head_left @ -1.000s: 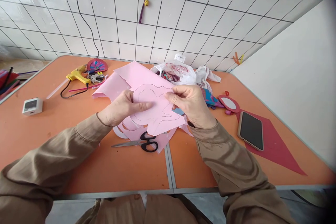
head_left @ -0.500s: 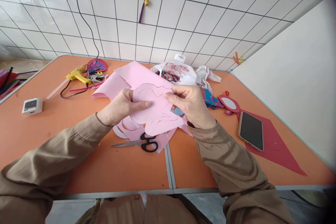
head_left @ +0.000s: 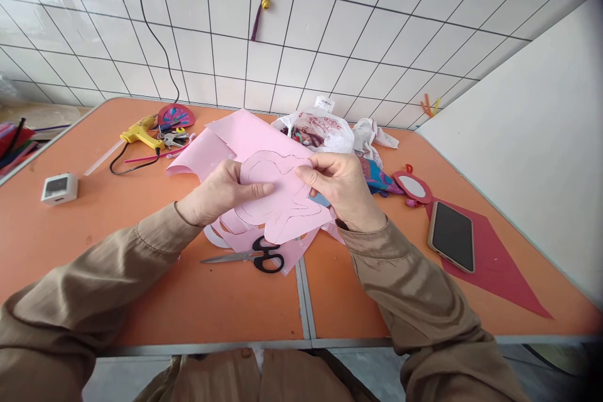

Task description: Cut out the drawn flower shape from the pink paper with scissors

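A pink paper cutout [head_left: 282,198] with dark drawn outlines is held up over the middle of the table. My left hand [head_left: 219,191] pinches its left side, thumb lying across the front. At the upper right edge, my right hand [head_left: 342,188] grips it between thumb and fingers. Black-handled scissors [head_left: 254,255] lie just below on the table, partly on pink paper scraps [head_left: 235,239]. Behind the cutout rests a larger pink sheet [head_left: 245,132], partly hidden by it and bent up at its left.
A yellow glue gun [head_left: 142,133], keys [head_left: 175,138] and a small white device [head_left: 59,188] are on the left. At the back sits a plastic bag [head_left: 325,129]. On the right, a phone [head_left: 452,235] lies on red paper [head_left: 499,270], near a small red-rimmed oval [head_left: 412,186].
Both hands keep their hold on the pink cutout, which has tilted very slightly, its lower edge shifting a little to the right. The view has moved slightly.
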{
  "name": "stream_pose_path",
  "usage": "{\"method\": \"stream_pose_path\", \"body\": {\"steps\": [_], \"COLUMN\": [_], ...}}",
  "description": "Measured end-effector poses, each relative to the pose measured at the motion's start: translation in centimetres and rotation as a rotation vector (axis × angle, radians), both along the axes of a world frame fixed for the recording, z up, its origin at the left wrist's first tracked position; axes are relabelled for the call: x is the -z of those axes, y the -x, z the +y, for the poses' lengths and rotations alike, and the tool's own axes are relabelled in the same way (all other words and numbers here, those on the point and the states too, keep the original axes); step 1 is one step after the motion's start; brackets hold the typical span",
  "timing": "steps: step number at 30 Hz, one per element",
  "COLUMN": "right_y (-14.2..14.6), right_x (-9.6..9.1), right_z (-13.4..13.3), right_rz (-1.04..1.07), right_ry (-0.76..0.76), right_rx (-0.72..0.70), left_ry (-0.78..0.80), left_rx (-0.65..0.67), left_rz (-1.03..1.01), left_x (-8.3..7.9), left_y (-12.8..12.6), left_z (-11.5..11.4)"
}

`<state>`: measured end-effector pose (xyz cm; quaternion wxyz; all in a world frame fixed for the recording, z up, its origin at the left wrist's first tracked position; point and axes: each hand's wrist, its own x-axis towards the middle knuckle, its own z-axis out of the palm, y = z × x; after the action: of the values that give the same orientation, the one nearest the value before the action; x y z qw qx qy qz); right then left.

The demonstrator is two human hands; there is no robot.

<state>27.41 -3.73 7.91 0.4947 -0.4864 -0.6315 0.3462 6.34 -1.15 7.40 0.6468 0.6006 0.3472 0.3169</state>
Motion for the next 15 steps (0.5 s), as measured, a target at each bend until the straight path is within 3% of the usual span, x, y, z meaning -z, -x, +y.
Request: {"method": "stream_pose_path", "body": {"steps": [8,15], "right_y": [0.1,-0.1], "right_x": [0.1,0.4], "right_z": [-0.1,0.3], "right_rz": [-0.02,0.048], "right_ry": [-0.027,-0.085], "right_rx": [0.015,0.156], "left_ry": [-0.001,0.048], "left_rx": [-0.017,-0.03], "left_rz": [-0.003,-0.083], "left_x": [0.2,1.0], "left_y": [-0.1,0.0], "left_z": [0.0,1.1]}}
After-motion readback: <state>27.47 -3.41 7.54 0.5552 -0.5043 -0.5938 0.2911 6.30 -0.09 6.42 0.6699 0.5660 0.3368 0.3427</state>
